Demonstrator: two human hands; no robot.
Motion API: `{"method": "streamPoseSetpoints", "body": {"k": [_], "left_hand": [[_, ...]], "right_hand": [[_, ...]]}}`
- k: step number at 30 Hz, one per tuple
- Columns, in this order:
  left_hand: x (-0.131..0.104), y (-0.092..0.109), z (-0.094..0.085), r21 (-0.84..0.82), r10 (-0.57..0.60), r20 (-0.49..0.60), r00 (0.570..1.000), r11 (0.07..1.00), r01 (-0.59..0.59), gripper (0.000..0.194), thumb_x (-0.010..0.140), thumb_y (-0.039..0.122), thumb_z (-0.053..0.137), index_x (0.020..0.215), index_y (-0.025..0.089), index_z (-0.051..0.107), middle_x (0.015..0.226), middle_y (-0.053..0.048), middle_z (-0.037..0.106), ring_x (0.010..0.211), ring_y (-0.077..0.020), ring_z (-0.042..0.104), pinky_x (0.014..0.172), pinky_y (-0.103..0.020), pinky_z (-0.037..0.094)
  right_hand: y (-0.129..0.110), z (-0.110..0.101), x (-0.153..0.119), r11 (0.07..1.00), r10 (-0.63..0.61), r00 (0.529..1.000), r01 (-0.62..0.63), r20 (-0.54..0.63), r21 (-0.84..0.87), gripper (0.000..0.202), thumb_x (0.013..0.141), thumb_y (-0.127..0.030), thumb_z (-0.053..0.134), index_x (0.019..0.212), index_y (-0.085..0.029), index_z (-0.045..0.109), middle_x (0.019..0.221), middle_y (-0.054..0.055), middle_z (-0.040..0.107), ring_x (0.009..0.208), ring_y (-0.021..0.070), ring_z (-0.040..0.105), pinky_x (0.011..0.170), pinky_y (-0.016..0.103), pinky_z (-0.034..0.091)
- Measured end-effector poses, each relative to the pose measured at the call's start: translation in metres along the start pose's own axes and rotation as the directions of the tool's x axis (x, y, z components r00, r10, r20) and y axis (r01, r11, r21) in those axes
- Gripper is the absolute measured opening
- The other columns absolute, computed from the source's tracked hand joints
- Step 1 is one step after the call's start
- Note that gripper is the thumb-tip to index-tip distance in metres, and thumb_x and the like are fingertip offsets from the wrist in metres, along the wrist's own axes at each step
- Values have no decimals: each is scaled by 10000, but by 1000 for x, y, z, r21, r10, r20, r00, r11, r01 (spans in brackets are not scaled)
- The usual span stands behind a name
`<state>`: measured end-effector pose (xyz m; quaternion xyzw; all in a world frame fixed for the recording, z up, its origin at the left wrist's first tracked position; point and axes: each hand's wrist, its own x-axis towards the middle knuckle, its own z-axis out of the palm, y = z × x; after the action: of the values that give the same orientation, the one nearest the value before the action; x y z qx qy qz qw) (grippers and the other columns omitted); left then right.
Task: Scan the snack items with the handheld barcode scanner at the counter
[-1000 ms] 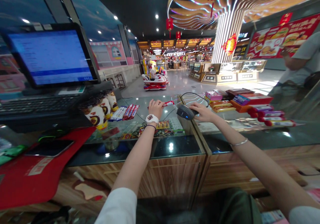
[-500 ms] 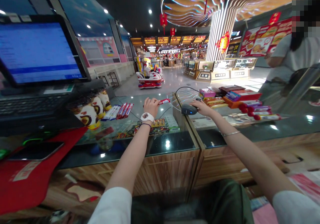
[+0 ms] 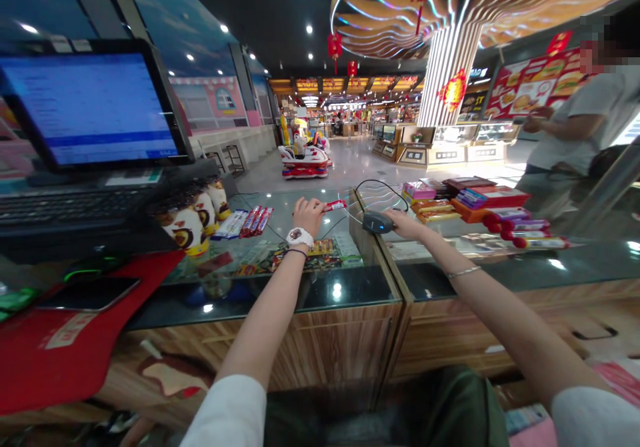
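Observation:
My left hand [image 3: 308, 214] is closed on one end of a small red-and-white wrapped snack bar [image 3: 335, 205], which points right above the glass counter [image 3: 280, 200]. In my right hand [image 3: 406, 224] is a dark handheld barcode scanner [image 3: 377, 222] with a small blue light. My fingers wrap its handle, and its head faces left toward the bar with a gap between them. A black cable [image 3: 377, 182] loops behind the scanner. Left of my left hand lie several matching red bars [image 3: 257, 222] beside blue-and-white ones [image 3: 231, 224].
A monitor [image 3: 95, 107], keyboard [image 3: 75, 214], and several dark-topped cups [image 3: 183, 230] stand at left. A phone [image 3: 90, 294] lies on a red mat [image 3: 75, 360]. Boxed and tube sweets [image 3: 493, 197] cover the right counter. A person [image 3: 575, 114] stands beyond it.
The scanner in my right hand has tilted and now faces the bar more directly. My view has shifted slightly left. The person beyond the counter has turned, hands now raised in front.

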<state>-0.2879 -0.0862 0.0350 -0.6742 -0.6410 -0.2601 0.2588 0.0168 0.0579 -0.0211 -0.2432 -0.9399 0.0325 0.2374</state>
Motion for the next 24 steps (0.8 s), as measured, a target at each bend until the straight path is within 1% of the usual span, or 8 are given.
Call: {"method": "streamPoseSetpoints", "body": {"k": [5, 7, 10, 13, 15, 17, 20, 24], "left_hand": [[-1, 6, -10, 17, 32, -7, 999, 999, -31, 242, 918, 188, 576, 1093, 278, 717, 1057, -41, 715, 987, -234, 625, 1143, -461, 337], [-1, 6, -15, 30, 58, -10, 998, 998, -58, 237, 919, 192, 582, 1099, 270, 716, 1057, -41, 718, 985, -234, 625, 1137, -464, 345], [-3, 2, -23, 41, 105, -17, 994, 994, -105, 229, 923, 202, 584, 1100, 266, 715, 1063, -43, 721, 987, -232, 629, 1124, -472, 362], [-7, -3, -31, 55, 124, -33, 992, 991, -122, 227, 927, 204, 584, 1096, 267, 721, 1056, -46, 726, 965, -228, 638, 1113, -478, 378], [-10, -7, -36, 71, 119, -38, 992, 991, -116, 225, 927, 203, 586, 1091, 264, 727, 1045, -49, 731, 951, -228, 642, 1112, -478, 385], [-15, -10, -42, 89, 116, -34, 993, 990, -113, 220, 929, 210, 586, 1088, 256, 732, 1039, -53, 735, 945, -232, 644, 1110, -476, 392], [-25, -14, -50, 103, 129, -32, 991, 987, -125, 227, 942, 222, 568, 1096, 255, 732, 1040, -54, 735, 960, -233, 644, 1110, -468, 396], [-39, -24, -60, 113, 114, -18, 993, 987, -111, 245, 946, 214, 552, 1111, 271, 724, 1030, -43, 735, 950, -221, 642, 1121, -462, 384]], "right_hand": [[-11, -1, 3, 992, 126, 991, -125, 36, -19, 776, 693, -7, 452, 1442, -204, 493, 1472, 148, 532, 1369, 322, 483, 1098, 639, 374], [-15, -7, 9, 989, 145, 989, -145, -21, -7, 792, 667, 8, 447, 1429, -196, 508, 1478, 143, 528, 1358, 311, 498, 1105, 609, 386], [-31, -20, 24, 993, 116, 976, -115, -183, 18, 743, 682, -5, 459, 1407, -155, 523, 1434, 150, 563, 1331, 285, 522, 1125, 530, 401], [-67, -25, 43, 1000, -4, 949, 3, -314, -4, 613, 790, -84, 493, 1394, -174, 532, 1391, 136, 595, 1294, 280, 542, 1117, 516, 413], [-99, -22, 55, 996, -91, 938, 79, -336, -49, 532, 850, -158, 538, 1381, -196, 546, 1375, 131, 601, 1281, 285, 541, 1107, 518, 417], [-129, -14, 66, 985, -159, 931, 127, -328, -116, 487, 879, -182, 568, 1364, -213, 558, 1374, 118, 596, 1271, 280, 540, 1137, 531, 372], [-166, 1, 81, 969, -203, 926, 142, -319, -204, 420, 896, -176, 601, 1316, -184, 593, 1304, 129, 623, 1208, 271, 558, 1143, 494, 354], [-197, 16, 100, 950, -204, 930, 112, -306, -293, 284, 932, -180, 583, 1206, -169, 654, 1152, 127, 674, 1082, 268, 577, 1000, 412, 428]]}}
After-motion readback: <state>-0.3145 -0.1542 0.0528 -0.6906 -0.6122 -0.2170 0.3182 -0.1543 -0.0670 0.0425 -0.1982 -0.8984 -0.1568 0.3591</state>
